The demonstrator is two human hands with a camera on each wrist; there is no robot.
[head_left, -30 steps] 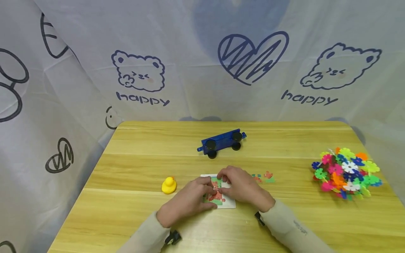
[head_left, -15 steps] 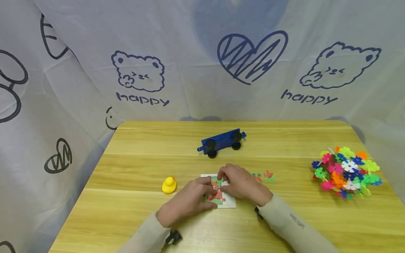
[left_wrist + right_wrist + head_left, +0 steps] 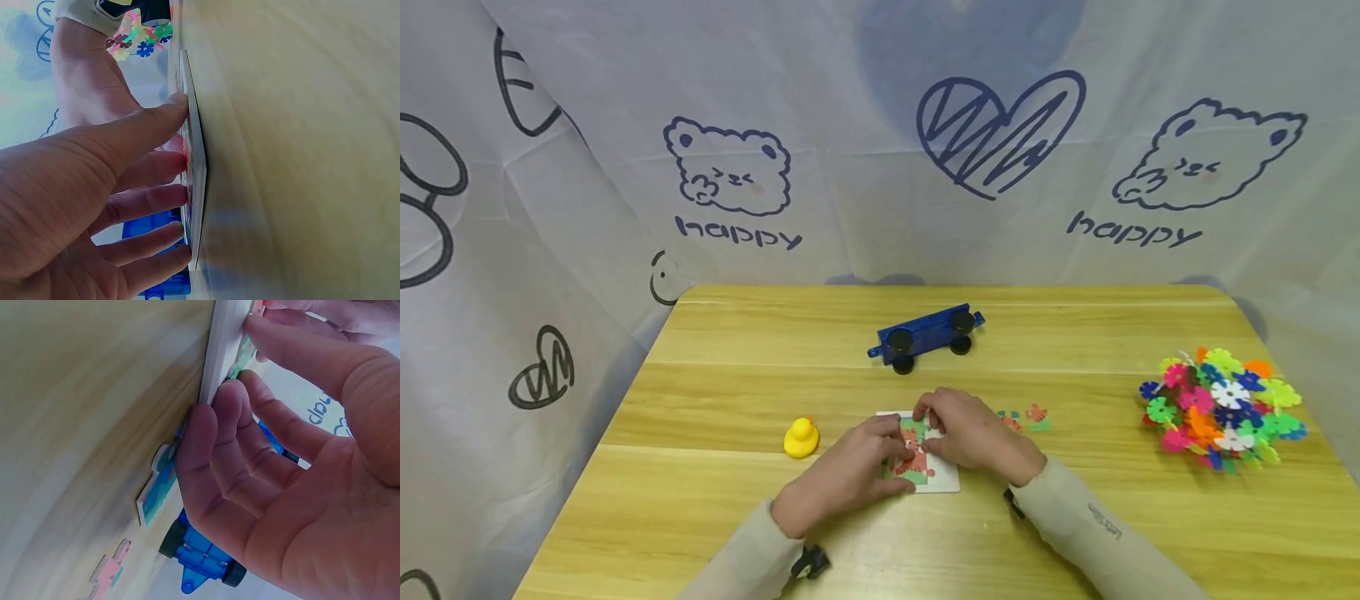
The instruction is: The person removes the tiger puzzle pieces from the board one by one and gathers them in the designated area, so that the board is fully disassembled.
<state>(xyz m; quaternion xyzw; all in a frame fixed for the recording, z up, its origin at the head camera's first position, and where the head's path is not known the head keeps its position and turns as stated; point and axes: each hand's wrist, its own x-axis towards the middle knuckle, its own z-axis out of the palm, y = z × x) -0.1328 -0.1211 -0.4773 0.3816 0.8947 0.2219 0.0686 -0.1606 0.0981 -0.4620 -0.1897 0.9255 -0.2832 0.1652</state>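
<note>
A thin, flat, white board (image 3: 946, 477) with a pale, smooth edge lies on the wood-grained yellow counter (image 3: 715, 517), bearing a partly covered orange-and-green jigsaw picture (image 3: 916, 477) with knobbed outlines. Two loose printed jigsaw pieces (image 3: 1038, 417) lie just beyond the right hand (image 3: 972, 435). Farther back sits a shiny, see-through blue plastic toy wagon (image 3: 927, 335) with round black wheels; a smooth, rounded yellow duck (image 3: 801, 440) stands near the left hand (image 3: 853, 468), and a heap of multicoloured, notched plastic flower discs (image 3: 1225, 412) is well off to the right. White cloth (image 3: 865, 208) with dark blue line drawings hangs behind.

Both forearms, in pale sleeves (image 3: 1078, 521), reach forward and slant inward, so the hands meet over the board from either side. The left hand is fairly open, fingers spread and gently bent, with thumb and fingertips touching the board and jigsaw. The right hand is partly open, thumb set apart from its loosely bent fingers, their tips against the board; whether it has hold of a single piece cannot be told
</note>
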